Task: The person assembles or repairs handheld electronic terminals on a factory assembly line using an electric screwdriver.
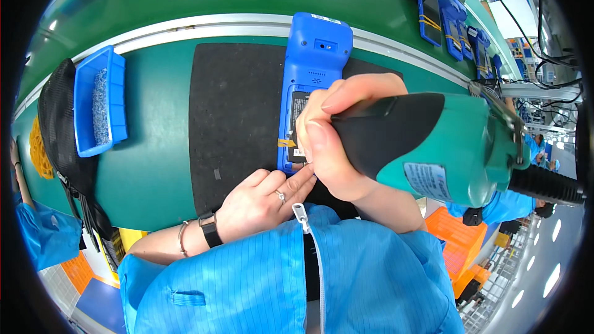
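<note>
A blue handheld terminal (pixel 318 43) lies back side up, its long body pointing away from me, with a black labelled battery (pixel 299 105) in its open back. A strip of amber tape (pixel 286 143) sits across its left edge. My right hand (pixel 328 142) is closed round the black front grip of a green electric screwdriver (pixel 445 148), whose bulk hides part of the terminal. The driver's front end points at the terminal's near end, mostly hidden by fingers. My left hand (pixel 260 201) touches that near end, fingertips together beside the driver's tip; anything pinched there is too small to tell.
A black mat (pixel 229 117) lies under the terminal on the green bench. Left stand a blue bin of small screws (pixel 100 105), a black mesh bag (pixel 62 117) and yellow bands (pixel 40 148). More blue terminals (pixel 428 15) lie far right beyond a metal rail. Other people sit nearby.
</note>
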Motion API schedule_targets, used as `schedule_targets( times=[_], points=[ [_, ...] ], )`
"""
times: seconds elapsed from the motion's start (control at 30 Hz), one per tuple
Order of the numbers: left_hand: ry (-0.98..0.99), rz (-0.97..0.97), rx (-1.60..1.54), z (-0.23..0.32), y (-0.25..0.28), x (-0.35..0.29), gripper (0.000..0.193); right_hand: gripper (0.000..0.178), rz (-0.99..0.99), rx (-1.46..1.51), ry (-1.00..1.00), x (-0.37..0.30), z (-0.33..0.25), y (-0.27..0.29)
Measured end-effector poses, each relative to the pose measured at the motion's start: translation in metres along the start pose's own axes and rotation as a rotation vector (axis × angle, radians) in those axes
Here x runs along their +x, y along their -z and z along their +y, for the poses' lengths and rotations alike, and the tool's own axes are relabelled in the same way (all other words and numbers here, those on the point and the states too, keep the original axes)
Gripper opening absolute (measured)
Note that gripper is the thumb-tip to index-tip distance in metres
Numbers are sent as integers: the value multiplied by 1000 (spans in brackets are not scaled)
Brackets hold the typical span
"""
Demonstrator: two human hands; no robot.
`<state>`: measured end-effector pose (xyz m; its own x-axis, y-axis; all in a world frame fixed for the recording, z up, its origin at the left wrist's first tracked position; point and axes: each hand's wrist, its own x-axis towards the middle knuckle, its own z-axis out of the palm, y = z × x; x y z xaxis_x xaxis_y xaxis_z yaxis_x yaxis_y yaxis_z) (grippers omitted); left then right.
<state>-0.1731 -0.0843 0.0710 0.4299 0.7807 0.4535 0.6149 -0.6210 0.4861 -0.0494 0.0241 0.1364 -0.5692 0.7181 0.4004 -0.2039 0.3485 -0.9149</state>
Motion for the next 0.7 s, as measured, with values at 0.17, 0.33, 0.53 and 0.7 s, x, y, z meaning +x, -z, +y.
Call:
schedule_targets(
  times=[0.17,0.33,0.53,0.7],
  points=[
    [0,-19,35,3,-1,-4,35,27,49,86,78,6,10,-3],
    [-17,-26,129,4,-5,-6,35,22,97,-103,112,6,6,-8],
    [-15,-45,131,4,-1,-6,35,20,154,-220,158,4,-9,9],
    [-124,-74,172,12,1,-22,32,25,179,119,-78,-10,-37,-2]
  ],
)
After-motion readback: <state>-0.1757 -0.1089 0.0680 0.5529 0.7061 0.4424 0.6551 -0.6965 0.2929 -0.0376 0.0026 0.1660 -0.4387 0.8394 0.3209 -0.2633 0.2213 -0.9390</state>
